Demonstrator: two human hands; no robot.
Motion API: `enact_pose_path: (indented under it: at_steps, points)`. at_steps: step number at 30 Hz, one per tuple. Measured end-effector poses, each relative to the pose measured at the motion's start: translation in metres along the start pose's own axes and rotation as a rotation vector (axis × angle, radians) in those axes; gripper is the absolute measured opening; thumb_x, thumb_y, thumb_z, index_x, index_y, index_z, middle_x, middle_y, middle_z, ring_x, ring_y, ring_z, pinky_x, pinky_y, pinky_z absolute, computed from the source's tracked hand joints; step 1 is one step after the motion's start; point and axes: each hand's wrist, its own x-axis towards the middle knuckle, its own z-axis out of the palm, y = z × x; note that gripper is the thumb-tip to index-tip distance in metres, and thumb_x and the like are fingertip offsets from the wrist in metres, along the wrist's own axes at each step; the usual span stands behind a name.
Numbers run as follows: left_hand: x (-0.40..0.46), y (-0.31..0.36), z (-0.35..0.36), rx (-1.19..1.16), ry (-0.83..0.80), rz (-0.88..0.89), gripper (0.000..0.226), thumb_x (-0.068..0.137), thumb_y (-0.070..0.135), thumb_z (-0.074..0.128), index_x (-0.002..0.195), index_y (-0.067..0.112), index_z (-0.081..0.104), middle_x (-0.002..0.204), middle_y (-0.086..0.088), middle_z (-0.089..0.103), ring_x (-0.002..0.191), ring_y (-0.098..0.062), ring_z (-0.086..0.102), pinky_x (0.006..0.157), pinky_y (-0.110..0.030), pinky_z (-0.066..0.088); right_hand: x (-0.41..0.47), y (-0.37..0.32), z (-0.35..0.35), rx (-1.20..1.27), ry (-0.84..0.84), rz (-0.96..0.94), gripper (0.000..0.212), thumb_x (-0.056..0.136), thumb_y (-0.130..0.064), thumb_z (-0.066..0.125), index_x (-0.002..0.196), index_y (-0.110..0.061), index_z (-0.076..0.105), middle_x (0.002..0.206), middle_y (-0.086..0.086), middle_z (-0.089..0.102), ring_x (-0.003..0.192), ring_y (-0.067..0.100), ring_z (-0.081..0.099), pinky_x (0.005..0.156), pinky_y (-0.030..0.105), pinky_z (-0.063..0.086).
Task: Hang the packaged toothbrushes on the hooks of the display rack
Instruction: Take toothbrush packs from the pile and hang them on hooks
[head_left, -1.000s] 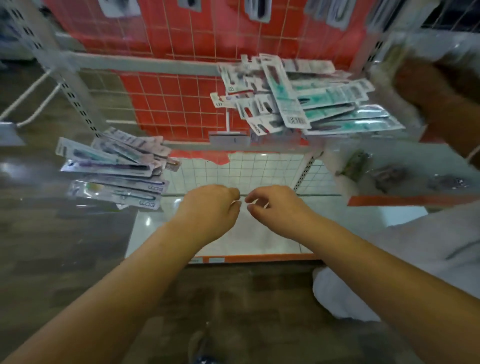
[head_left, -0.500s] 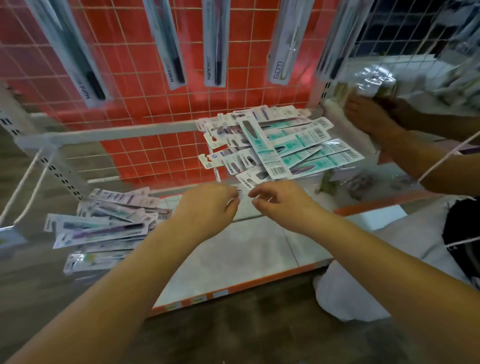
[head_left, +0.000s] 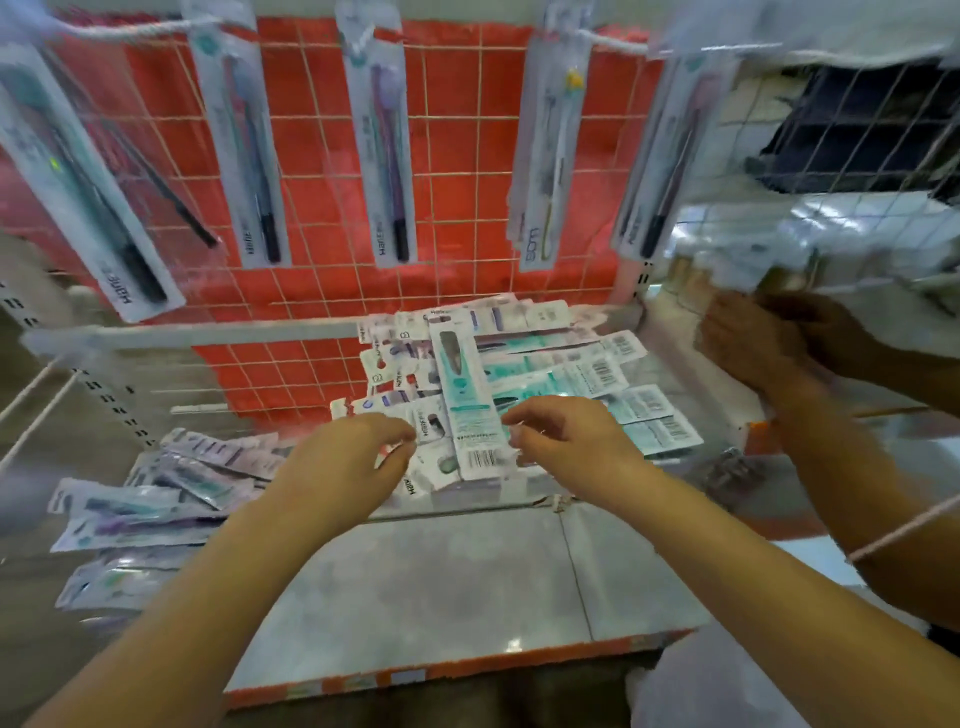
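Note:
A pile of packaged toothbrushes (head_left: 519, 374) lies on the shelf at the foot of the red wire grid (head_left: 457, 156). On top lies a long teal-and-white pack (head_left: 467, 410), barcode end towards me. My left hand (head_left: 348, 462) hovers at the pile's near left edge, fingers loosely curled, nothing visibly in it. My right hand (head_left: 566, 441) is at the teal pack's right edge, its curled fingertips close to or touching the pack. Several packs (head_left: 382, 156) hang on the grid's hooks above.
A second pile of packs (head_left: 156, 499) lies on the left of the shelf. Another person's hands (head_left: 758, 348) hold clear packaging (head_left: 769, 249) at the right. The shelf's orange front edge (head_left: 457, 675) runs below my forearms. A white cord (head_left: 904, 535) crosses the right side.
My view has tilted up, showing the hanging packs. My hands, close together fingertip to fingertip before, have moved forward to the pile and apart, one on each side of the teal pack.

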Motion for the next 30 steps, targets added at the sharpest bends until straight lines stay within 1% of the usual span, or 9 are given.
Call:
enact_pose_path:
  at_steps: [3,6,9,13,18,21,24,27,30]
  points:
    - [0.008,0.014,0.008,-0.009,0.018,-0.057,0.032,0.096,0.033,0.043,0.122,0.024,0.060,0.126,0.006,0.061,0.112,-0.016,0.057,0.094,-0.033,0.045,0.016,0.011,-0.017,-0.028,-0.019,-0.068,0.024,0.093,-0.016,0.054,0.113,-0.013,0.065,0.099,0.000,0.066,0.086,0.016,0.063,0.080,0.027,0.052]
    - [0.014,0.023,0.016,0.011,-0.002,-0.098,0.033,0.097,0.033,0.041,0.122,0.024,0.059,0.125,0.005,0.061,0.111,-0.016,0.057,0.093,-0.033,0.045,0.033,0.014,-0.022,-0.110,-0.042,-0.123,0.025,0.093,-0.014,0.053,0.116,-0.015,0.064,0.098,-0.002,0.063,0.085,0.011,0.057,0.075,0.021,0.045]
    - [0.016,0.021,0.022,0.051,-0.064,-0.131,0.032,0.097,0.034,0.040,0.121,0.023,0.059,0.122,0.002,0.062,0.108,-0.018,0.057,0.091,-0.035,0.046,0.049,0.011,-0.017,-0.270,-0.052,-0.189,0.032,0.093,-0.010,0.048,0.121,-0.019,0.062,0.117,0.002,0.064,0.099,0.019,0.059,0.086,0.029,0.048]
    - [0.019,0.015,0.021,0.111,-0.065,-0.114,0.032,0.097,0.034,0.039,0.121,0.024,0.057,0.120,0.003,0.062,0.108,-0.017,0.057,0.090,-0.031,0.046,0.065,0.001,-0.008,-0.522,-0.121,-0.203,0.042,0.093,-0.009,0.047,0.133,-0.021,0.049,0.135,0.000,0.050,0.121,0.021,0.047,0.099,0.035,0.042]
    - [0.018,0.012,0.026,0.116,-0.052,-0.093,0.031,0.097,0.033,0.039,0.119,0.024,0.059,0.118,0.003,0.063,0.108,-0.018,0.057,0.089,-0.033,0.047,0.082,-0.007,0.012,-0.423,0.005,-0.089,0.038,0.097,-0.024,0.042,0.134,-0.014,0.045,0.135,0.009,0.048,0.121,0.028,0.046,0.096,0.039,0.042]
    - [0.016,0.009,0.029,0.139,-0.044,-0.087,0.031,0.097,0.033,0.038,0.117,0.024,0.060,0.116,0.002,0.062,0.107,-0.019,0.056,0.086,-0.032,0.047,0.091,-0.014,0.029,-0.400,0.019,0.003,0.053,0.093,-0.040,0.049,0.137,-0.015,0.035,0.136,0.014,0.041,0.124,0.032,0.039,0.096,0.042,0.039]
    - [0.013,0.004,0.032,0.154,-0.033,-0.082,0.029,0.097,0.032,0.038,0.113,0.023,0.061,0.111,0.000,0.064,0.103,-0.019,0.056,0.083,-0.031,0.047,0.094,-0.018,0.044,-0.371,-0.045,0.119,0.081,0.085,-0.053,0.057,0.146,-0.020,0.015,0.147,0.014,0.023,0.133,0.034,0.026,0.102,0.045,0.034]
    - [0.013,0.001,0.034,0.133,-0.033,-0.078,0.029,0.097,0.032,0.038,0.113,0.023,0.061,0.111,-0.001,0.064,0.103,-0.020,0.057,0.084,-0.033,0.047,0.089,-0.017,0.051,-0.413,-0.051,0.132,0.100,0.079,-0.047,0.068,0.148,-0.024,-0.002,0.149,0.012,0.016,0.135,0.034,0.022,0.104,0.046,0.031]
    - [0.015,0.001,0.035,0.098,-0.013,-0.060,0.028,0.097,0.032,0.039,0.113,0.024,0.060,0.113,0.000,0.063,0.104,-0.020,0.057,0.085,-0.032,0.047,0.088,-0.019,0.053,-0.415,-0.056,0.125,0.103,0.079,-0.031,0.071,0.147,-0.028,-0.006,0.145,0.012,0.020,0.133,0.033,0.025,0.102,0.047,0.033]
